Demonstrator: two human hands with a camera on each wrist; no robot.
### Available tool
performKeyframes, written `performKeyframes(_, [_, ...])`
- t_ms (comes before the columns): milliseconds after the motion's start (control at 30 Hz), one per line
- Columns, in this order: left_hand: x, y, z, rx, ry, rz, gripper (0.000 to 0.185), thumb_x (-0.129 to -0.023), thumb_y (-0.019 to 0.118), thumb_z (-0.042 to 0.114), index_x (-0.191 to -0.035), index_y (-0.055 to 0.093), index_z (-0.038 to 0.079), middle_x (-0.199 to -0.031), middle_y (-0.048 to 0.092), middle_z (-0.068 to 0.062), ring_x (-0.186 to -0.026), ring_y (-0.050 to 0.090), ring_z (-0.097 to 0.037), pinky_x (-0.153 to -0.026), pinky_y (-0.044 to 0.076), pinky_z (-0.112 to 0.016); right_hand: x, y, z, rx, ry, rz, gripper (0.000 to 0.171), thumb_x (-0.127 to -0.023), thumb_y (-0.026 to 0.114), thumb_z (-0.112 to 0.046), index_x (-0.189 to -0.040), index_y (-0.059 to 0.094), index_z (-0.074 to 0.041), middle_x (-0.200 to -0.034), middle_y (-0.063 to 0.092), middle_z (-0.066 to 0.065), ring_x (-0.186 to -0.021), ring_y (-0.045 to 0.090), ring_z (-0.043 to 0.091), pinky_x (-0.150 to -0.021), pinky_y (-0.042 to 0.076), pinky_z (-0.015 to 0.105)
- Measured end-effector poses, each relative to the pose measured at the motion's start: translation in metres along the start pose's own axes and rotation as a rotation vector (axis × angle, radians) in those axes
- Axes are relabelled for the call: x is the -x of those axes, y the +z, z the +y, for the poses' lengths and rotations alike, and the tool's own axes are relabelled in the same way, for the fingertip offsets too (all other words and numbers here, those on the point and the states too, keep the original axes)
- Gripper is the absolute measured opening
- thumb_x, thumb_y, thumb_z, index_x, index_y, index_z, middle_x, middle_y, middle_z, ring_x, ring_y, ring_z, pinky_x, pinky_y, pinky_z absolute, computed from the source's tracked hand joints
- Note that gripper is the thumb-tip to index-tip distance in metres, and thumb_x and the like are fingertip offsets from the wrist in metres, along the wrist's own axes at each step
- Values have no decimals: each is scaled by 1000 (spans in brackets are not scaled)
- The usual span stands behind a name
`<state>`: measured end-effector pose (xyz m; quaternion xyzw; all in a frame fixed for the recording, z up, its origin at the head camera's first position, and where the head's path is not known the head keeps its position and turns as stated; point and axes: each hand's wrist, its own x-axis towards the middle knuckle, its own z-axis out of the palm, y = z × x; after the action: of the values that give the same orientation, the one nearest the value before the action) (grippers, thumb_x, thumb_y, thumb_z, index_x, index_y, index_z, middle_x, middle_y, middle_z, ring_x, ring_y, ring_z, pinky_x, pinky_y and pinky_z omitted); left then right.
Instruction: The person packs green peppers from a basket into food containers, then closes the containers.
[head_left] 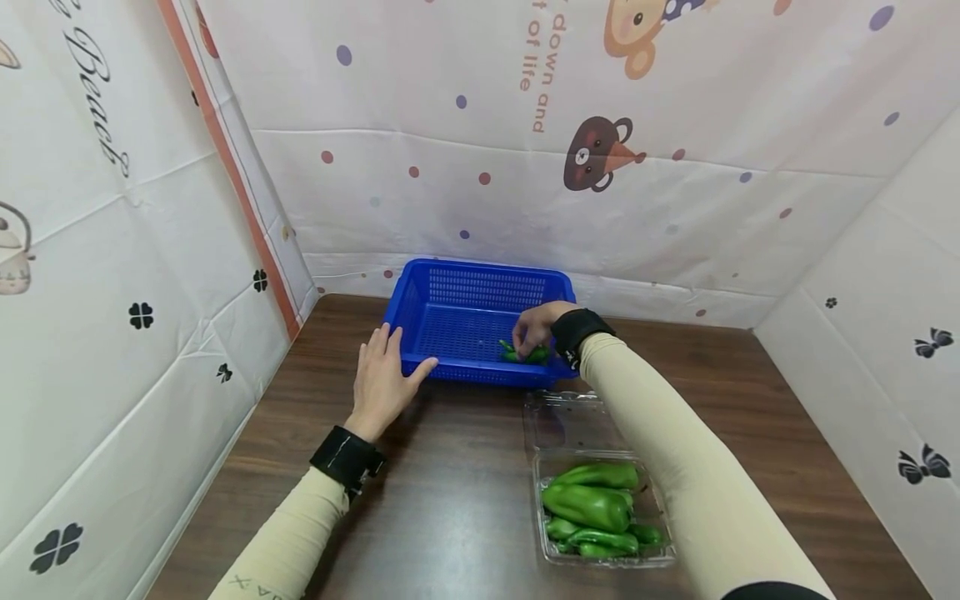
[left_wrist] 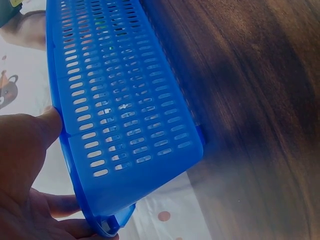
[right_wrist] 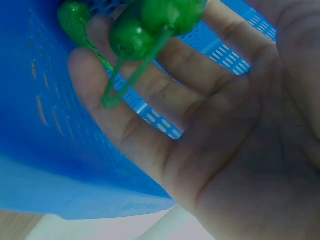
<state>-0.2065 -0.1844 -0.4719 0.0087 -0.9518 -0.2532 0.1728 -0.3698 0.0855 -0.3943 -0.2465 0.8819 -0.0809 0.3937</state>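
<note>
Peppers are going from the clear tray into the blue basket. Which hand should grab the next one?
Probably the right hand: its arm passes over the tray of peppers, and it is already setting peppers in the basket. The left hand rests on the basket's left rim.

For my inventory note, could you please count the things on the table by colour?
Blue: 1, the basket.
Clear: 1, the open plastic clamshell.
Green: peppers, at least 4 in the clamshell and at least 2 in the basket at the right hand; exact number cannot be told.
Total: at least 8.
</note>
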Motion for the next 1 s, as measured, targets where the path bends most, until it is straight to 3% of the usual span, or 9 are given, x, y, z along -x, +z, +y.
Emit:
performKeyframes(467, [0,0,0,2,8,1,86,-96,67,54,-153,40,-5,-162,30,-29,-152,25,-44,-123,14,-62,-9,1,2,67,2,1,9,-99,70,-19,-98,62,-15,-105,55,3,-79,51,15,-69,53,33])
performKeyframes(733, [-1,0,1,-6,18,8,86,-96,66,55,-153,41,-5,-161,31,-29,-152,25,-44,-123,14,-63,-5,3,4,75,20,38,13,-99,70,-23,-104,62,-15,-108,53,6,-91,52,20,-73,52,35])
performKeyframes(1000, [1,4,-1,-30,30,16,85,-98,64,54,-153,40,-5,-161,30,-30,-153,22,-44,-122,11,-66,6,6,1,57,60,95,31,-99,70,-27,-127,65,-18,-135,51,11,-115,55,28,-73,60,37])
